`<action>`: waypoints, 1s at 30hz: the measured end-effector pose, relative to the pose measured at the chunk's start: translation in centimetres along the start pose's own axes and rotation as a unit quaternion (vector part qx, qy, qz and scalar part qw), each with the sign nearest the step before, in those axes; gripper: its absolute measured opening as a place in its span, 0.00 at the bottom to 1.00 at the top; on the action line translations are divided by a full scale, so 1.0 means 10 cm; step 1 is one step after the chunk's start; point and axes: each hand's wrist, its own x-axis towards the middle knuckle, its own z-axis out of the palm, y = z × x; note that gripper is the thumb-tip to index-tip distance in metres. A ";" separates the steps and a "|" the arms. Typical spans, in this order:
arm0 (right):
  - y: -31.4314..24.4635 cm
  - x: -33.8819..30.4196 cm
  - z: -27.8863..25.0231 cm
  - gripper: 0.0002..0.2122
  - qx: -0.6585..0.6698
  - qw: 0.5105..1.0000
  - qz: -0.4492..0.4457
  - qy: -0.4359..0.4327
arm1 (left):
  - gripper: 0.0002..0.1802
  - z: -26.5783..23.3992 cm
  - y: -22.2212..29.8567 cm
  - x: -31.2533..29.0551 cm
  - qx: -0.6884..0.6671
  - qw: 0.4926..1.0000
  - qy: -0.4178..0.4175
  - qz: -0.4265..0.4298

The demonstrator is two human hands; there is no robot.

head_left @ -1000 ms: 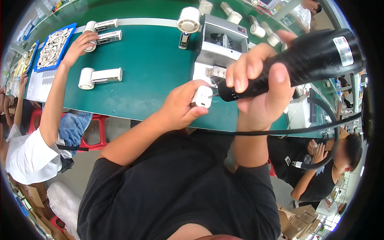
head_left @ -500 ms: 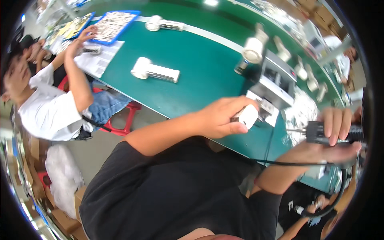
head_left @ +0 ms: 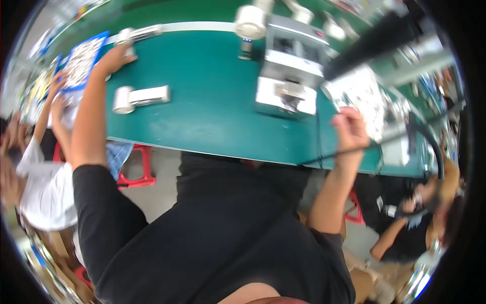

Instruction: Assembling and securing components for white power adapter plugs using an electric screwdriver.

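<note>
My left hand [head_left: 115,58] reaches to the far left of the table, its fingers closed on a white piece [head_left: 131,52] mostly hidden by the hand and blurred. Just beyond it lies a white round-headed handheld device [head_left: 145,33]; a similar device [head_left: 148,95] lies nearer me. My right hand [head_left: 350,127] is raised at the right, fingers curled in, with nothing visible in them. Above it hangs a dark, blurred tool [head_left: 372,43], apart from the hand. Left of that hand stands a grey and white bench machine [head_left: 292,66] with a small metal fixture [head_left: 292,92] on its front.
A heap of small clear bags [head_left: 362,101] lies right of the machine. Several white devices [head_left: 250,23] stand along the back. A blue tray of small parts [head_left: 85,61] is at the left, beside a co-worker in white [head_left: 48,195]. A black cable [head_left: 324,157] crosses near my right arm.
My left hand has swung from beside the machine to the far left with the white piece. My right hand has let go of the black electric screwdriver and moved left; my view has shifted right.
</note>
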 end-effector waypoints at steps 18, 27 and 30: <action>0.16 -0.48 0.16 0.04 -0.322 0.890 -0.119 -0.299 | 0.09 0.67 2.62 -0.77 -0.606 0.767 0.198 0.066; -0.24 0.76 0.25 0.02 0.005 0.993 -0.112 -0.040 | 0.16 0.16 2.79 0.08 -0.690 0.701 0.179 0.026; -0.20 0.90 0.33 0.06 -0.010 0.991 -0.131 -0.021 | 0.21 -0.05 2.76 0.84 -0.659 0.721 0.213 0.020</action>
